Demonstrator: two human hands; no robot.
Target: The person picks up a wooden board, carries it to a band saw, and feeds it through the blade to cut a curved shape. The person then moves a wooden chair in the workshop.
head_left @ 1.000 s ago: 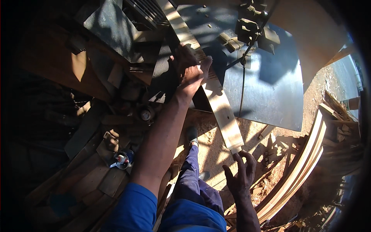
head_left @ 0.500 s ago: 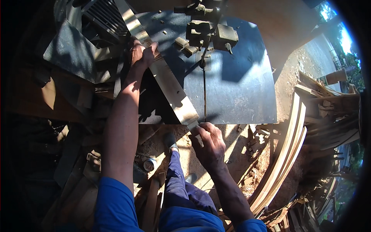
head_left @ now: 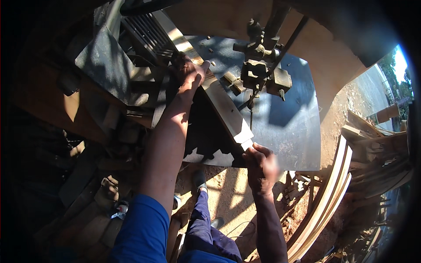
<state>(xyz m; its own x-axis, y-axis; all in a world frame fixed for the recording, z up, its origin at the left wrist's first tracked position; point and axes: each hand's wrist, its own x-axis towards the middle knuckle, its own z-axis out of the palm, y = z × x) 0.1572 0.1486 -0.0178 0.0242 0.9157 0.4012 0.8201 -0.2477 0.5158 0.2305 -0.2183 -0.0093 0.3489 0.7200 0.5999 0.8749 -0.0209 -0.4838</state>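
A long pale wooden board (head_left: 223,98) lies slantwise over a dark metal machine table (head_left: 291,129), its far end toward the upper left. Its near end narrows to a short tongue. My left hand (head_left: 189,70) is wrapped over the board about midway along, fingers at its left edge and thumb on the right. At the near end, my right hand (head_left: 263,167) pinches the tongue close to the table's front edge. A metal guide assembly (head_left: 263,72) stands over the table, right of the board. Two small wood blocks (head_left: 233,82) lie between them.
A slatted metal part (head_left: 147,33) and a grey metal panel (head_left: 104,59) stand left of the board. Long curved wood strips (head_left: 322,206) lean at the right, beside stacked timber (head_left: 381,144). Below the table, sawdust and scraps cover the ground around my feet.
The board has slid away from me along the table, both hands still holding it. My view has shifted, so the table and guide assembly appear lower and farther right.
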